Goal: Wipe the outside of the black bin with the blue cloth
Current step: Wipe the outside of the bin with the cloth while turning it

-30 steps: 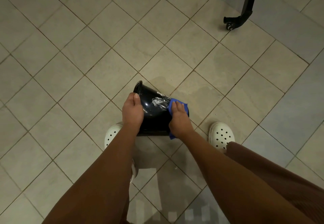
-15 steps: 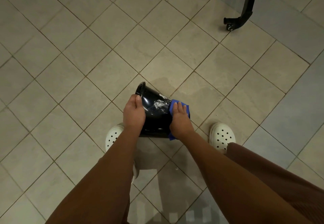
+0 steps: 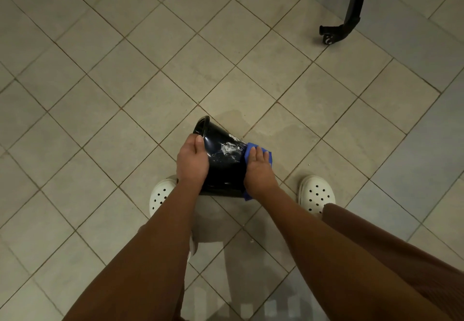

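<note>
Closest to us, the right hand (image 3: 259, 172) has slid a little toward 3 o'clock over the last second, and the blue cloth (image 3: 248, 151) went with it. Its fingers lie straight and flat and press the cloth onto the wall without gripping it. One corner of the cloth hangs out below the wrist at 6 o'clock. The left hand (image 3: 192, 163) has crept up slightly. It grips the black bin (image 3: 226, 172) with the thumb laid near the rim, and the other fingers wrap out of our sight.

We judge the wiping to be mid-stroke and far from finished, because the shift has uncovered more of the wall between the hands and that part is not clean.

The bin is just below the middle of the view, between the two white clogs (image 3: 160, 193), and is held tipped with its mouth toward 11 o'clock. Its plastic is glossy and throws highlights. A white smear (image 3: 228, 149) streaks the upper wall just left of the cloth.

Beyond it is the tiled floor (image 3: 125, 94), with a damp-looking patch (image 3: 283, 129) at 2 o'clock from the bin. Far off at 1 o'clock stands a black caster leg (image 3: 334, 33).
</note>
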A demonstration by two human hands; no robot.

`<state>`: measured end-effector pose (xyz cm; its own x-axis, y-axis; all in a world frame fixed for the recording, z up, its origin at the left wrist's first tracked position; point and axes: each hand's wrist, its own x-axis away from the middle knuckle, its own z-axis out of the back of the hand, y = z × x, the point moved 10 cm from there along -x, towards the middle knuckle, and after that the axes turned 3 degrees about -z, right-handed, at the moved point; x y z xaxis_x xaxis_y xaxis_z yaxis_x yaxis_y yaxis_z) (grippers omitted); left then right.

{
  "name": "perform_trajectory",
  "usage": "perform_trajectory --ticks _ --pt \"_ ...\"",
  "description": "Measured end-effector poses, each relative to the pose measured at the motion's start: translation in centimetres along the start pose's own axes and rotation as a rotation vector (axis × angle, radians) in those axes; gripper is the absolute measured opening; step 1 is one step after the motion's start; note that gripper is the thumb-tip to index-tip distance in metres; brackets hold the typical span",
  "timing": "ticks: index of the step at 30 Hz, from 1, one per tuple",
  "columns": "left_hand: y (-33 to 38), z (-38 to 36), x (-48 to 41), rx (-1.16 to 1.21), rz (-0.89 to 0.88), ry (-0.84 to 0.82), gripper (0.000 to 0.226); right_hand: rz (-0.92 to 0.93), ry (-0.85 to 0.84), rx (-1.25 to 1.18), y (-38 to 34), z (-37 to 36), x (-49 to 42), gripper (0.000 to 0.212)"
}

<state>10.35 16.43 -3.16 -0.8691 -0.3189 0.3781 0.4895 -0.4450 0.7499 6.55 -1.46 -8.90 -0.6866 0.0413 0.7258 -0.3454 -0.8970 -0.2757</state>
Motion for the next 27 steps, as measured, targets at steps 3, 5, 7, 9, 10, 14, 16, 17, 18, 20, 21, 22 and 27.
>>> perform_trajectory --ticks 3,5,7,9,10,14,16,17,18,20,21,22,27 --pt "0.0 0.1 0.0 -0.008 0.004 0.008 0.029 -0.018 0.015 0.029 -0.4 -0.7 1.1 0.101" --pt "-0.2 0.2 -0.1 0.003 0.032 0.013 0.028 0.002 0.030 0.080 -1.5 -1.4 1.9 0.088" --pt "-0.1 0.0 -0.2 0.004 0.029 0.004 0.027 0.019 0.057 0.142 -1.9 -1.5 1.8 0.083" --pt "0.2 -0.1 -0.1 -0.017 0.012 -0.002 0.027 0.050 0.083 0.227 -2.0 -1.0 1.0 0.087" --pt "0.3 -0.1 -0.1 -0.022 0.006 0.001 0.027 0.061 0.078 0.229 -1.8 -0.8 0.6 0.093" --pt "0.1 -0.3 -0.1 -0.018 -0.006 -0.003 0.027 0.025 0.013 0.006 -0.2 0.0 -0.3 0.107" --pt "0.2 -0.4 -0.3 -0.015 -0.003 -0.016 0.028 0.005 0.018 -0.023 0.3 -0.2 0.3 0.107" --pt "0.3 -0.4 -0.4 -0.015 0.003 -0.023 0.028 0.005 0.045 -0.022 0.6 -0.4 0.8 0.105" --pt "0.3 -0.5 -0.4 -0.017 0.012 -0.028 0.028 0.021 0.077 -0.027 0.9 -0.7 1.2 0.101" --pt "0.2 -0.5 -0.5 -0.015 0.031 -0.041 0.028 0.075 0.124 -0.069 1.2 -1.2 2.2 0.089" --pt "0.2 -0.5 -0.5 -0.008 0.043 -0.049 0.028 0.114 0.144 -0.085 1.2 -1.3 2.6 0.084" --pt "0.1 -0.5 -0.5 0.000 0.057 -0.055 0.029 0.155 0.170 -0.096 1.1 -1.3 2.8 0.078" --pt "-0.1 -0.8 -0.5 0.025 0.085 -0.069 0.029 0.277 0.278 -0.224 0.3 0.0 3.1 0.053"
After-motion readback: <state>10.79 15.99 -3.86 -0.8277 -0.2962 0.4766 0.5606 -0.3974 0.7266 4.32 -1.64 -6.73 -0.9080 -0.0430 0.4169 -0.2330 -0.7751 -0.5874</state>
